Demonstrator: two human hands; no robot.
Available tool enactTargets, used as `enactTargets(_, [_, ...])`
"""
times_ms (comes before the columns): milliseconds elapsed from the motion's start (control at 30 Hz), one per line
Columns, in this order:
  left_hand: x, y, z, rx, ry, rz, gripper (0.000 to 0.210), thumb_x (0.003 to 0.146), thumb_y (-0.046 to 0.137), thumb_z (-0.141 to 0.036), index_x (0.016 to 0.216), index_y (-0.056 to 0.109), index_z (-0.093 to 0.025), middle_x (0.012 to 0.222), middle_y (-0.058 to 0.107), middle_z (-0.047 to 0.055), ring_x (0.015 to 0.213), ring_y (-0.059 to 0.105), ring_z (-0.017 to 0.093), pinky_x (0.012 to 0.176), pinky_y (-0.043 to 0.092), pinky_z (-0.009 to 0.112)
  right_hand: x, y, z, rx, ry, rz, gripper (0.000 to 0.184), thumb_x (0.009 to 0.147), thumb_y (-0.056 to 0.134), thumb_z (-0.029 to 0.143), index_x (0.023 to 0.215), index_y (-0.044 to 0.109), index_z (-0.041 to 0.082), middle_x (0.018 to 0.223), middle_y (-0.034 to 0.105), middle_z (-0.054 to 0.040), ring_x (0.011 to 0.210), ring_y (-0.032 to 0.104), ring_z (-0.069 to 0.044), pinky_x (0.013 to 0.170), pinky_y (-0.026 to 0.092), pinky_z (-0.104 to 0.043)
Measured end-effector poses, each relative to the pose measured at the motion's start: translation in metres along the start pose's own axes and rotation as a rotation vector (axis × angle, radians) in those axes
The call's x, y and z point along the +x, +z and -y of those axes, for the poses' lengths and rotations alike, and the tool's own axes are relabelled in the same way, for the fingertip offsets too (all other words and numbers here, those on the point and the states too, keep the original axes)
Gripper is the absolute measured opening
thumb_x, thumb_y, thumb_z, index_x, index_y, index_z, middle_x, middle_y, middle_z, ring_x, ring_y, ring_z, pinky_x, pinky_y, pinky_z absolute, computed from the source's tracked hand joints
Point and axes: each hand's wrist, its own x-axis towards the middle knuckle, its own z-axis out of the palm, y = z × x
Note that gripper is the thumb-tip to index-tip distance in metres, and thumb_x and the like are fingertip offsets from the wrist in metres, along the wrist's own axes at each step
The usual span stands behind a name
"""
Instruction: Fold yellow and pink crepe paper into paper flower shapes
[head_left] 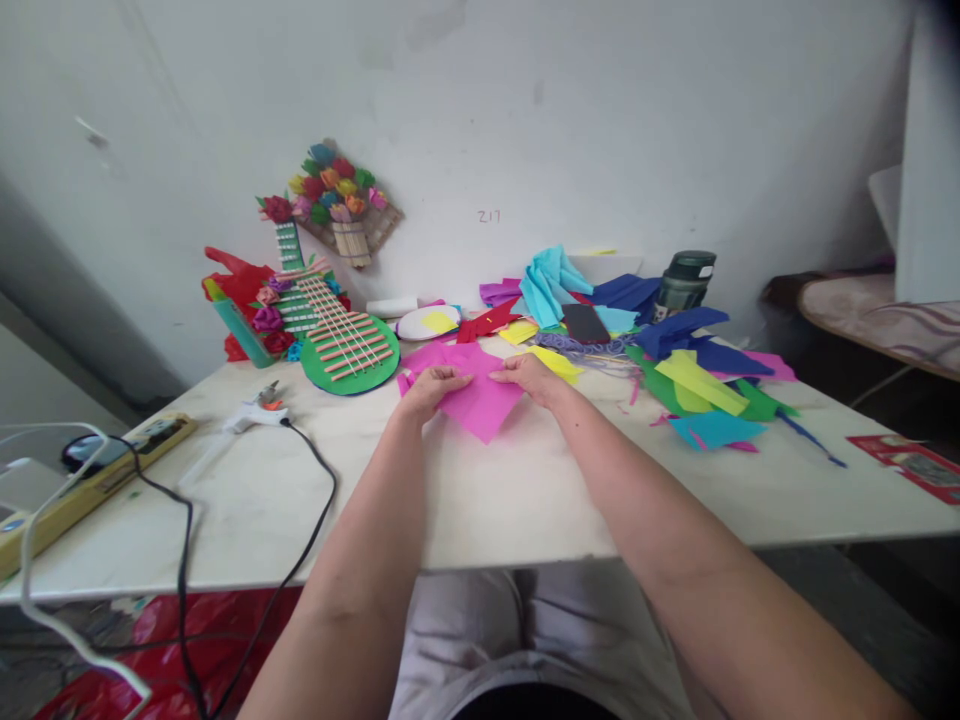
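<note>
Both of my hands hold a thin sheet of pink crepe paper point(480, 410) just above the table. My left hand point(433, 388) pinches it on the left side between thumb and fingers. On the right, my right hand point(531, 377) grips it the same way. One corner of the sheet points down toward me. More pink paper lies behind the sheet. A yellow paper piece point(556, 365) rests beside my right hand. Left of my hands leans a green lute-shaped craft point(352, 350) with strings and paper flowers.
A hot glue gun point(255, 415) with a black cord lies left, near a power strip point(150, 450). Coloured paper scraps point(701, 385), a phone point(586, 324) and a dark bottle point(684, 282) stand or lie right. A paper flower bouquet point(337, 195) is against the wall.
</note>
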Motion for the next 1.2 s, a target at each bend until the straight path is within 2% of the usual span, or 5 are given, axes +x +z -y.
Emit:
enactTargets(167, [-0.0006,0.001,-0.0009,0.004,0.016,-0.015,0.023,0.051,0.08,-0.026,0.061,0.064,-0.013,0.055,0.062,0.002,0.048,0.054,0.011,0.046,0.039,0.021,0.0016,0.0,-0.0016,0.064,-0.003,-0.023,0.012,0.051,0.074,0.013,0.059,0.064,0.014,0.056,0.064,-0.0003,0.051,0.057,-0.011,0.053,0.044,-0.023])
enactTargets(367, [-0.0009,0.0002,-0.0011,-0.031,0.012,-0.001,0.02,0.054,0.079,-0.025,0.064,0.066,-0.013,0.058,0.064,0.002,0.049,0.056,0.011,0.047,0.042,0.021,0.0022,0.0007,-0.0011,0.112,0.003,-0.04,0.015,0.051,0.073,0.009,0.062,0.066,0.013,0.057,0.065,-0.0008,0.052,0.057,-0.011,0.054,0.045,-0.022])
enactTargets(633, [-0.0012,-0.0011,-0.0007,-0.141,0.042,-0.022,0.029,0.055,0.076,-0.015,0.083,0.069,-0.014,0.071,0.069,0.004,0.059,0.062,0.013,0.057,0.048,0.023,0.0001,0.001,0.0016,0.188,0.019,-0.019,0.019,0.054,0.069,0.008,0.071,0.069,0.013,0.063,0.067,-0.0023,0.055,0.058,-0.011,0.057,0.045,-0.023])
enactTargets(767, [0.0004,-0.0041,0.0016,-0.142,0.077,-0.007,0.035,0.056,0.075,-0.016,0.09,0.069,-0.014,0.077,0.07,0.006,0.063,0.063,0.014,0.061,0.049,0.024,0.0021,0.0004,-0.0001,0.188,0.0,-0.021,0.02,0.053,0.067,0.007,0.071,0.07,0.014,0.065,0.068,-0.0027,0.059,0.059,-0.012,0.059,0.045,-0.023])
enactTargets(1200, [0.0017,-0.0034,0.0,-0.165,0.077,-0.042,0.022,0.054,0.073,-0.017,0.075,0.069,-0.013,0.07,0.068,0.005,0.062,0.061,0.014,0.058,0.046,0.023,-0.0042,0.0023,0.0022,0.053,-0.117,0.034,0.021,0.055,0.058,0.015,0.07,0.072,0.016,0.065,0.067,-0.002,0.054,0.053,-0.01,0.051,0.036,-0.021])
